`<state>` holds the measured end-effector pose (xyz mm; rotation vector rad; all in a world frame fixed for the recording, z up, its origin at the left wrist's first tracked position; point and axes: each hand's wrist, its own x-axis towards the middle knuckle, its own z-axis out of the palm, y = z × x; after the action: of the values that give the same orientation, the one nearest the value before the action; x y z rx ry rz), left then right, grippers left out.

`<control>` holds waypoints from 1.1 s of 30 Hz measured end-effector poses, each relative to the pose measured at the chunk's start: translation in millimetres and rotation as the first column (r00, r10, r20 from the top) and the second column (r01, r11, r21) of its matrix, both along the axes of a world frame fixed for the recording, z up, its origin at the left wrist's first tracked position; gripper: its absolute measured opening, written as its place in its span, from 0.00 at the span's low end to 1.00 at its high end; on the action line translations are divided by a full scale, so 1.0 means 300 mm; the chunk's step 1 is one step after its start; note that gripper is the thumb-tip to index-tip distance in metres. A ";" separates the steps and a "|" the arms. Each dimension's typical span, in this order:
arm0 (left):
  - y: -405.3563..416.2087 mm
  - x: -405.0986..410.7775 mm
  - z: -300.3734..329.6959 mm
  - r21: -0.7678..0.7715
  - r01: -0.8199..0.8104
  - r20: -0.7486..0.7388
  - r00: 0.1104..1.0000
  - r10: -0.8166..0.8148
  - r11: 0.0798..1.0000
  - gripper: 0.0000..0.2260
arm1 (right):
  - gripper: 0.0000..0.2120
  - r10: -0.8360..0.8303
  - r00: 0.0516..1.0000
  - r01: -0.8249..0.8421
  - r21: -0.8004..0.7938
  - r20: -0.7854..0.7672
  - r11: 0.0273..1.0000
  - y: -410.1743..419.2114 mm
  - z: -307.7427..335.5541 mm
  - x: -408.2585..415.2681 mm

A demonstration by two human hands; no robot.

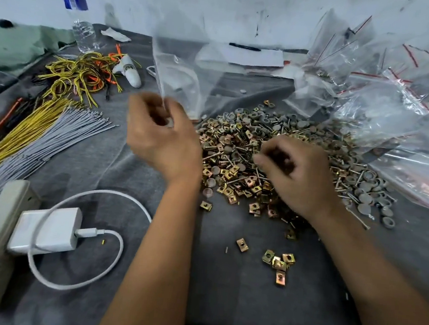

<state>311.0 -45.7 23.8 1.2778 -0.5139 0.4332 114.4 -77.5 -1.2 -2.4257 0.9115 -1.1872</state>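
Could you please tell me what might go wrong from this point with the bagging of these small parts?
1. The left hand pinches the clear bag at one edge only, so parts dropped in could miss and scatter.
2. The pile mixes several kinds of small parts, so the right hand might grab a wrong piece.
3. Stray clip nuts lie loose between the forearms and could be swept away.

Two hands (161, 138) (298, 175), one clear bag (187, 61), one hardware pile (236, 143), one bottle (77, 13), one charger (47, 229), one pen (245, 46).
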 end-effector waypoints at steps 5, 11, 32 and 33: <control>0.019 0.032 0.006 0.042 -0.176 0.227 0.960 0.162 0.983 0.06 | 0.13 0.226 0.907 -0.261 -0.052 -0.356 0.964 0.016 0.002 0.111; 0.016 0.020 -0.032 0.566 0.116 0.091 0.975 -0.202 0.816 0.07 | 0.13 0.292 0.787 -0.315 0.052 -0.543 0.948 0.001 0.023 0.183; -0.020 -0.110 -0.058 0.586 0.429 0.038 0.833 -0.552 0.687 0.05 | 0.08 -0.005 0.979 0.038 -0.157 0.205 0.987 -0.012 0.029 0.054; -0.022 -0.107 -0.061 0.577 0.459 0.025 0.816 -0.577 0.675 0.05 | 0.07 0.017 0.978 0.015 -0.152 0.206 0.988 -0.010 0.028 0.059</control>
<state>278.8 -52.3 5.4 1.5597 -1.2189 -0.0952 132.0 -80.6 7.2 -2.3580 0.7826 -1.5265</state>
